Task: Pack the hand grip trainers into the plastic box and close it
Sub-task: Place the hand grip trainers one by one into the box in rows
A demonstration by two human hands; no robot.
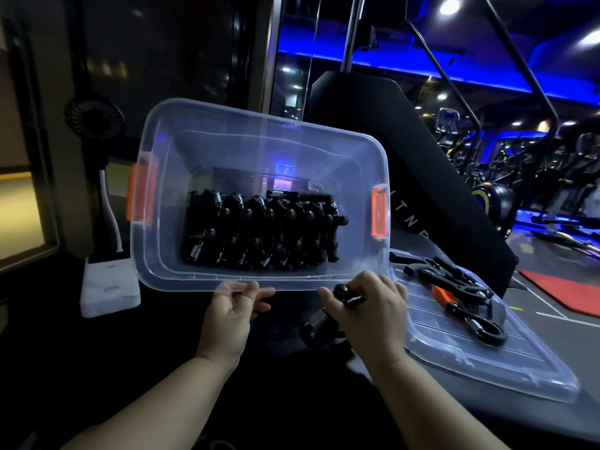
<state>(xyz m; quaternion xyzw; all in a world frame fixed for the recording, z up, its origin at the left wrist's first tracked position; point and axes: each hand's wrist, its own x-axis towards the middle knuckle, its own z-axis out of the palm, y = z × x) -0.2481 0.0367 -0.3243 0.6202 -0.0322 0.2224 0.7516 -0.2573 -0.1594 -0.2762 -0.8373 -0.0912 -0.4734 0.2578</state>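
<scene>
Nearest the camera, at seven o'clock of the frame: left hand [232,311], thumb and curled fingers pinching the near rim of the clear plastic box [194,277]. Just at its three o'clock, right hand [373,306], fingers wrapped round one black hand grip trainer [319,323], knob end up by the box rim, spring end pointing toward seven o'clock. Beyond the hands, the box itself, tipped with its open mouth toward the camera, an orange latch [143,193] at its nine o'clock end and a second latch [379,216] at three o'clock. Inside, stacked in close rows against the lower wall, packed trainers [263,232], black with steel springs. At four o'clock of the box, flat on a grey surface, the clear lid [506,368], carrying a few loose trainers [454,287]. At the box's eight o'clock, a white block [110,287]; farther, at ten o'clock, a small dark fan [94,116]. Farthest, at two o'clock, blue-lit gym machines [552,177].
</scene>
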